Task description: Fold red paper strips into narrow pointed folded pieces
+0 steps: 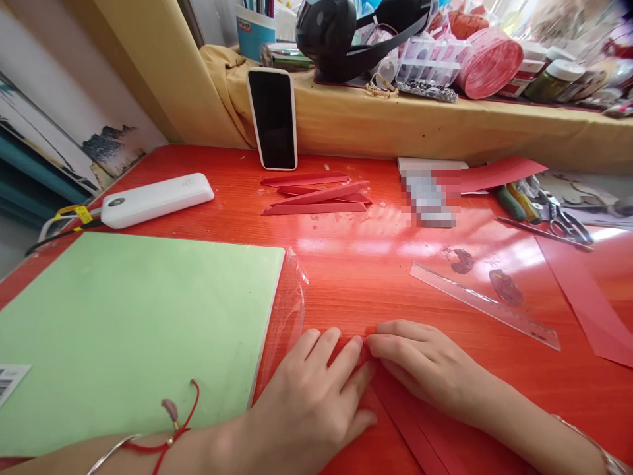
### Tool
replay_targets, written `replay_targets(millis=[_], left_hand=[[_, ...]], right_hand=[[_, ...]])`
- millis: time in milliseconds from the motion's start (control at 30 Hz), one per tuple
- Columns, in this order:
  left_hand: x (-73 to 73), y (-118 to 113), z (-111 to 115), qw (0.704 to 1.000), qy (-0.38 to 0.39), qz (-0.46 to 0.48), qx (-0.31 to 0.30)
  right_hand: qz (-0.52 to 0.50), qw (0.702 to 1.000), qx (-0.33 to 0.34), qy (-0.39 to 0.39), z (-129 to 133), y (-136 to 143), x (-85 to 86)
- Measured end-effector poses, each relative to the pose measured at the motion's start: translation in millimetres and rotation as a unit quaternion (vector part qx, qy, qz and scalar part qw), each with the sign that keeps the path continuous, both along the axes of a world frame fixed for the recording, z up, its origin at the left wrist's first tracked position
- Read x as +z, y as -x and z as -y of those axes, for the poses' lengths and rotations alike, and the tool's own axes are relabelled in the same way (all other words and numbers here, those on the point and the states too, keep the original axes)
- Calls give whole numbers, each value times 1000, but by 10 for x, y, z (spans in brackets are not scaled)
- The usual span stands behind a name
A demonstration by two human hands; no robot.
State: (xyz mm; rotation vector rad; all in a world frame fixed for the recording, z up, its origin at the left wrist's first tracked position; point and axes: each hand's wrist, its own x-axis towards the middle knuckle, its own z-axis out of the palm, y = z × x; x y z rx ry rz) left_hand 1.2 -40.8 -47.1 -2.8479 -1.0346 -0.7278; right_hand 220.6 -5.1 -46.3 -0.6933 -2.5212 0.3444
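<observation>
A red paper strip (413,425) runs from between my hands to the bottom edge of the view, with long fold or edge lines along it. At its upper end my left hand (316,389) presses down with bent fingers. My right hand (430,366) meets it there, fingers held together and pinching the paper's end. The fingertips of both hands nearly touch, and they hide the tip of the strip. Several folded red paper strips (316,196) lie in a loose pile farther back.
A pack of green paper (138,316) lies at the left, below a white power bank (158,200). A phone (271,119) leans against the ledge. To the right are a clear ruler (484,305), red paper (588,303), scissors (564,218) and pliers (519,201).
</observation>
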Motion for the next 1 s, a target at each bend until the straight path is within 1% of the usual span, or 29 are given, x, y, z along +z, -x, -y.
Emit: replay_targets(millis=[133,267,433,500,600,733,833,1000], left_hand=[[11,-2,-21,1000,14,0,-5],[27,2,-49,999,32,-1,-17],[39,11,-84,999,20,-24,-32],[67,22,-106,998,23,-39,-48],[135,41,-136,994,47,-66,-72],[193,54,-136,991,75,-81,-75],[188,60,-124,991,84,-78,-71],[165,69,-113,991,70,-80,-76]], right_hand=[[11,1000,10,22,-6,3,41],[13,1000,9,17,-11,13,56],[23,1000,4,8,7,8,41],[16,1000,-3,-5,19,-9,32],[9,999,-27,-19,32,-47,30],[17,998,-52,-44,47,-81,49],[15,997,-51,-54,58,-78,62],[10,999,-37,-37,48,-41,71]])
